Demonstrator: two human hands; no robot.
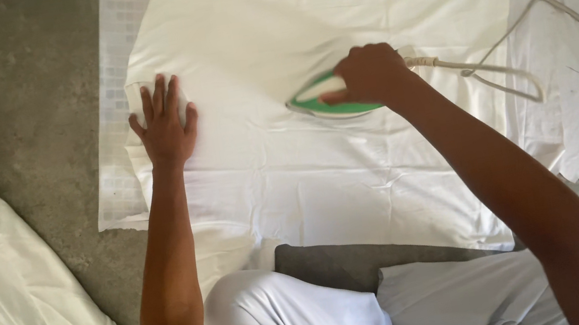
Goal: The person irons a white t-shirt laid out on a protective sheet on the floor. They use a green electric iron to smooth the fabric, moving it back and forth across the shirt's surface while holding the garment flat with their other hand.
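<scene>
Green-and-white plastic iron [330, 98] on plain white cotton garment [331, 38]. Beneath garment: white sheet [118, 160] with pale multicoloured square grid. Beside sheet: mottled grey concrete floor [2, 85].

A white shirt [349, 144] lies spread flat on the floor covering, lightly creased. A green-and-white iron [329, 97] rests soleplate-down on its middle, tip pointing left, cord trailing right.
</scene>
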